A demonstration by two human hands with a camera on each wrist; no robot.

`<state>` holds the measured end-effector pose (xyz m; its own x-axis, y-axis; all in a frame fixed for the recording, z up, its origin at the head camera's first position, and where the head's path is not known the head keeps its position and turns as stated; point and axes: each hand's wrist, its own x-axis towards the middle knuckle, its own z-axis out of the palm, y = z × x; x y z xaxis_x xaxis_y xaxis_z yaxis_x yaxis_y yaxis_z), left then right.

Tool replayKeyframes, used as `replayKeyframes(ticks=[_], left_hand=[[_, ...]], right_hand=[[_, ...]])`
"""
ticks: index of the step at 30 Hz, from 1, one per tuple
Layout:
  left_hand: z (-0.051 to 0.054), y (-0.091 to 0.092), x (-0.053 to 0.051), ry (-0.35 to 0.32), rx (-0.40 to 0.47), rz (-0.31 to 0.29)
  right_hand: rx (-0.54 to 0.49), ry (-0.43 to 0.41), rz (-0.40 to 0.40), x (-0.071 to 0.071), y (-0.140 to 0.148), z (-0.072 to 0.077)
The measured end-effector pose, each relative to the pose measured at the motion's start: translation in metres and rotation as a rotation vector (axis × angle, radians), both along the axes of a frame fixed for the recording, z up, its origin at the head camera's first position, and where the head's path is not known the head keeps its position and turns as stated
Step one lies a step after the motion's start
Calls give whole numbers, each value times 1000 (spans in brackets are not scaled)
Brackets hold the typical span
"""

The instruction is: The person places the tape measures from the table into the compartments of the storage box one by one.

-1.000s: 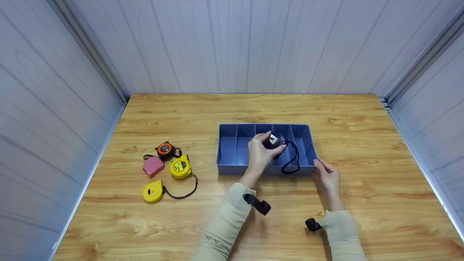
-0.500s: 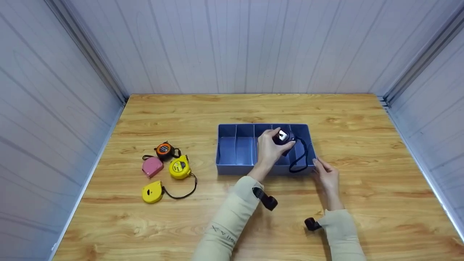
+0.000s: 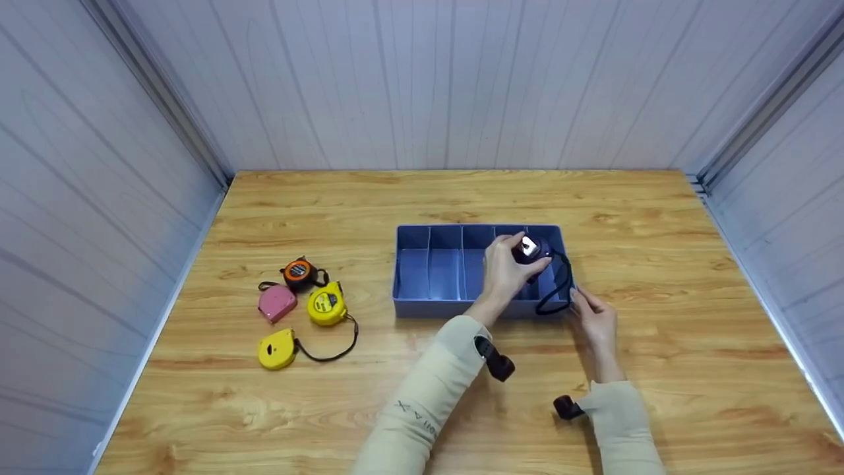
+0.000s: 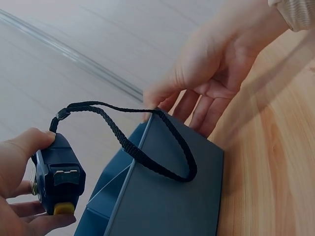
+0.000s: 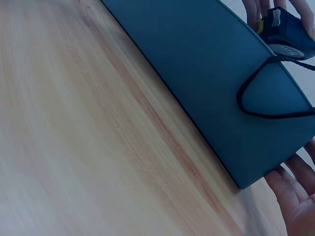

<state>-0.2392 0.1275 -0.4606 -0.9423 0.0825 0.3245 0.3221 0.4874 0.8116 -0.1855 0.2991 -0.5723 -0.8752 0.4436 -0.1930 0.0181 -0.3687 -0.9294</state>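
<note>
A dark blue tape measure [image 4: 60, 178] with a yellow button and a black wrist strap [image 4: 125, 142] is in my left hand [image 3: 504, 269]. Thumb and fingers pinch it from two sides, above the right-hand compartments of a blue divided box [image 3: 455, 308]. The strap loop hangs over the box's front wall. My right hand [image 3: 597, 324] grips the box's front right corner, thumb at the rim and fingers against the outer end wall, as the left wrist view shows. From the head view the left hand hides part of the middle compartments.
Left of the box lie several tape measures: an orange and black one [image 3: 300, 272], a pink one [image 3: 277, 303], a yellow one [image 3: 326, 305] and another yellow one [image 3: 277, 349] nearer the front. Pale panel walls [image 3: 422, 86] enclose the wooden table [image 3: 217, 409].
My left hand has carried the tape measure rightward over the box, from near its middle toward its right end. The strap swung along with it. My right hand stayed at the corner.
</note>
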Motion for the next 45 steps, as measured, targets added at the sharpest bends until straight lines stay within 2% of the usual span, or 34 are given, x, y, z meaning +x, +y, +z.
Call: replayKeyframes(ticks=[8, 12, 14, 17, 19, 23, 26, 33, 41, 45], left_hand=[[3, 8, -3, -15, -75, -13], [3, 13, -3, -41, -97, -22], [2, 15, -4, -47, -95, -34], [2, 18, -5, -42, -90, -56], [1, 19, -6, -37, -87, -71], [-1, 22, -9, -25, -95, -100], [-4, 23, -10, -26, -109, -122], [-9, 27, -13, -9, -139, -178], [-11, 31, -14, -14, -162, -247], [-13, 33, -15, -16, -199, -271]], right_hand=[[-14, 6, -22, -4, 0, -4], [87, -11, 14, 5, -6, 14], [177, -27, 23, 10, -9, 25], [219, -19, 9, 11, -11, 26], [182, 2, 8, 9, -9, 21], [36, 34, 13, 4, -3, 8], [-20, 49, 17, 2, -1, 3], [34, 39, -3, 0, -1, -1], [-133, 145, -5, -5, 2, -11], [-142, 157, -9, -6, 2, -12]])
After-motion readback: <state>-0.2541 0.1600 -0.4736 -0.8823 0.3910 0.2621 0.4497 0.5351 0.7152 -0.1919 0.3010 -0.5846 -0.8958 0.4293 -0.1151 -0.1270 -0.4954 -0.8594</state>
